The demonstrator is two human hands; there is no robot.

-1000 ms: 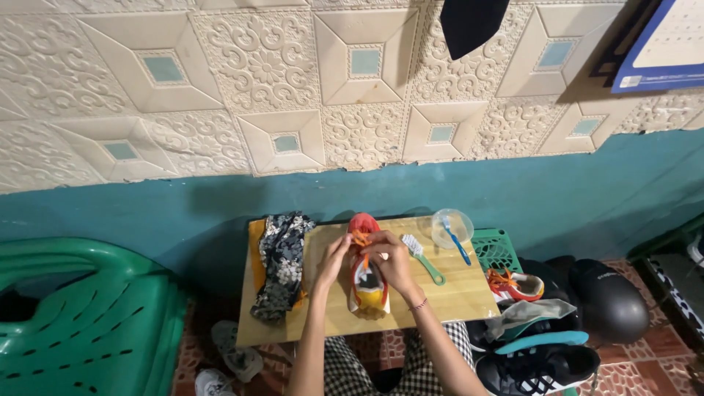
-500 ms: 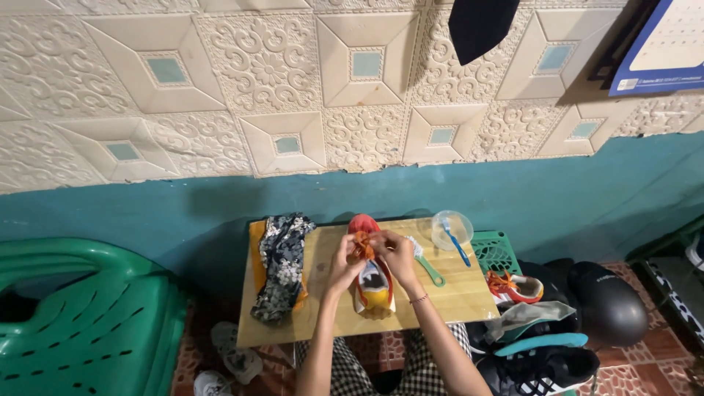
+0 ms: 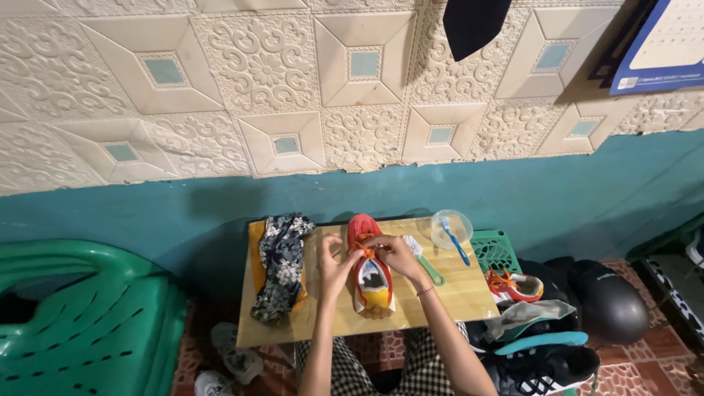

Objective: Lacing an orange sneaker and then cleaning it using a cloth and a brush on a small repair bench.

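The left hand (image 3: 334,262) and the right hand (image 3: 392,253) meet over a small sneaker (image 3: 369,268) lying in the middle of a low wooden table (image 3: 455,293); both have their fingers curled closed, pinching the orange laces (image 3: 364,248) near the shoe's tongue, though exactly how much lace each one grips is too small to tell. To do this lacing well, it seems best to keep the two ends pulled evenly and hold the shoe flat on the table, so the laces sit snug without twisting. The sneaker points away from the person, toe toward the wall; it has a red toe, a white middle and a yellow heel. Left of the sneaker lies a crumpled, dark patterned cloth (image 3: 279,264) over something orange. Just right of the sneaker rests a brush with a green handle (image 3: 425,262), and beyond that a clear bowl (image 3: 451,229) holding a blue toothbrush (image 3: 456,242). Off the table's right edge sit a green basket (image 3: 497,251) and a second sneaker (image 3: 515,286).
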